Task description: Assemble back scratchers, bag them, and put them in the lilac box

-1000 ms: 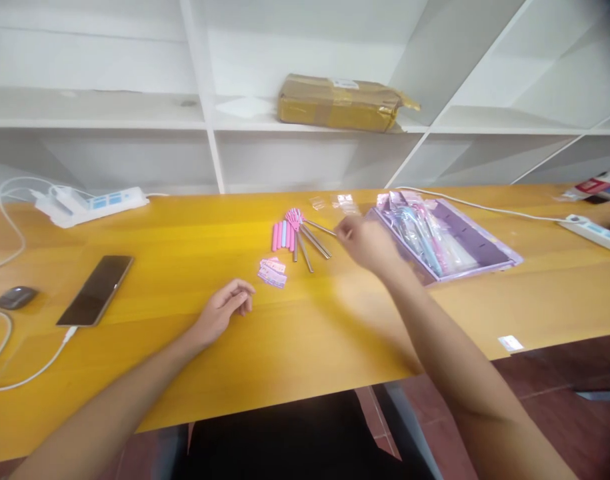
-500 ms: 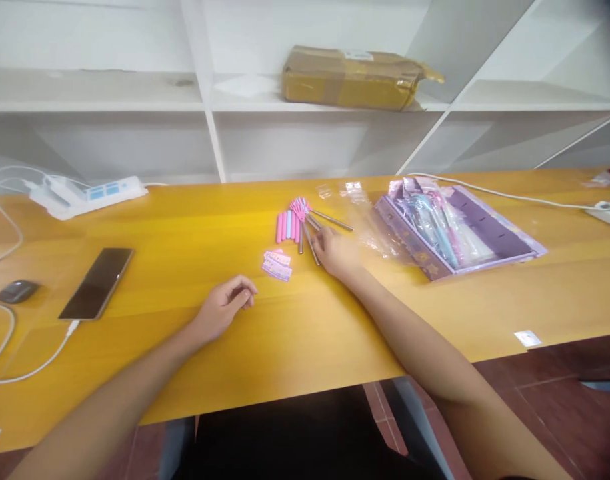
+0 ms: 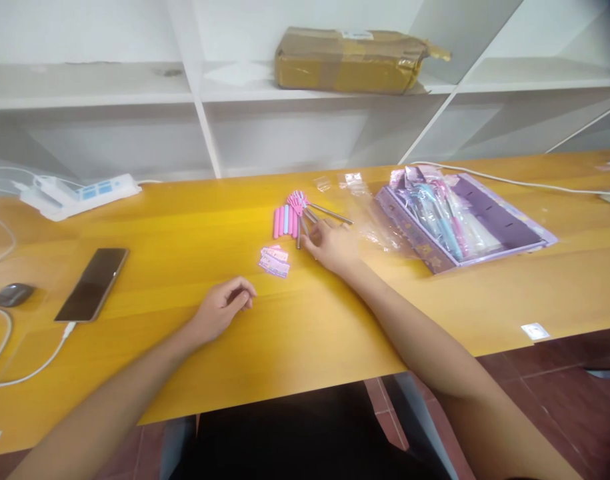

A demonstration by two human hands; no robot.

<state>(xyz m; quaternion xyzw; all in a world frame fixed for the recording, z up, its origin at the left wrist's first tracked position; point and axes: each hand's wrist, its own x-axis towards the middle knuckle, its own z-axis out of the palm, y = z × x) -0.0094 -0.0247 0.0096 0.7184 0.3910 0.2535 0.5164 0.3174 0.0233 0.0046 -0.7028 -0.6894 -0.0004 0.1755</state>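
My right hand [image 3: 335,248] rests on the table with its thumb and fingers bent around the lower end of a thin metal rod [image 3: 305,227]. The rod belongs to a fanned bunch with pink, hand-like heads [image 3: 297,201], which look like back scratchers. Left of the bunch, several pink tubes and a pale blue one [image 3: 285,220] lie side by side. Small printed pink and purple cards [image 3: 274,261] overlap just in front of them. Lower left of the cards, my left hand [image 3: 223,307] lies on its side, fingers curled in loosely and holding nothing.
Right of my hand are clear plastic bags [image 3: 379,230] and a purple box [image 3: 515,248] with bagged blue and pink items. A phone [image 3: 92,285] on a cable, a black mouse-like object [image 3: 13,294] and a power strip [image 3: 79,198] lie left. A taped carton [image 3: 349,63] sits on the shelf.
My right thumb and fingers have closed in around the lower end of a rod. The view has shifted slightly; my left hand stays in place.
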